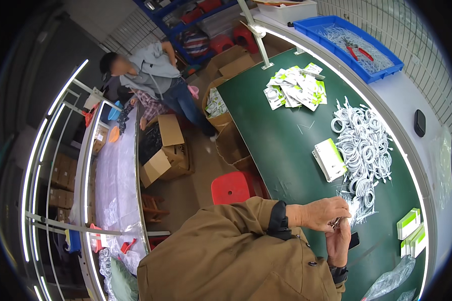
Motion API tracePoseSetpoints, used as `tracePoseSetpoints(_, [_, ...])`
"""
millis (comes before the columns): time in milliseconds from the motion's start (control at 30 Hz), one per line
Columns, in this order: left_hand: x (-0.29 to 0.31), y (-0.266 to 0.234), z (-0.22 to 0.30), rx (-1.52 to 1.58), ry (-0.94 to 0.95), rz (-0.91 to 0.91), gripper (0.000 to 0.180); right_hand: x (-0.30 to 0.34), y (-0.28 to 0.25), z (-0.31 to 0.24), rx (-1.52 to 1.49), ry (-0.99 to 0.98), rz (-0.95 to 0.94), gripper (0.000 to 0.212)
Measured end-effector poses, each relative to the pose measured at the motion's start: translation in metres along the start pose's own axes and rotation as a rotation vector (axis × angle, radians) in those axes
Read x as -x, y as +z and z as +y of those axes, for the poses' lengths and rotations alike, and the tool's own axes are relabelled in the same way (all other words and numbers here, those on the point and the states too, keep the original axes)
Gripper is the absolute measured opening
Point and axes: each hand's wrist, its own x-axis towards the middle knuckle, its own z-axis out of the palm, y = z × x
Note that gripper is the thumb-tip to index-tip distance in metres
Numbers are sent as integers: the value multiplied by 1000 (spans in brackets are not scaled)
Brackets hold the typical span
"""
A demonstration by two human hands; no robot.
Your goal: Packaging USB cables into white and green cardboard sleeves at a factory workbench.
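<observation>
Over the green tabletop, my left hand [320,213] and my right hand [339,245] meet, fingers closed in a pinch. Something small and shiny shows between the fingertips, too small to name. Just beyond the fingers lies a large heap of coiled white cables [364,145]. Thin white ties [360,216] are scattered at the heap's near end. A stack of white and green packaging cards [329,159] stands to the left of the cables. Beside my right hand a dark flat object [354,240] lies on the table.
Further off are a loose pile of cards [297,88] and a blue tray [346,47] of white ties with red-handled pliers [359,52]. More cards [412,233] and clear plastic bags [390,278] lie right. A red stool [231,188], cardboard boxes [168,145] and people stand left.
</observation>
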Motion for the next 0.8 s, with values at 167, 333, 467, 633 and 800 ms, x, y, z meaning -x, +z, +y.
tracePoseSetpoints(167, [-32, -9, -9, 55, 12, -89, 69, -2, 12, -11, 36, -69, 161, 35])
tracePoseSetpoints(333, [-87, -54, -30, 113, 33, -20, 57, 2, 17, -9, 121, -101, 276, 40])
tracePoseSetpoints(467, [-148, -77, -38, 60, -4, 24, 45, 19, 14, 7, 61, -139, 360, 38])
tracePoseSetpoints(633, [-223, -84, -28, 29, 83, 69, 42, 27, 2, 28, -4, -191, 482, 39])
tracePoseSetpoints(800, [-310, -109, -64, -335, 329, 52, 44, 18, 3, 30, 12, -187, 517, 38])
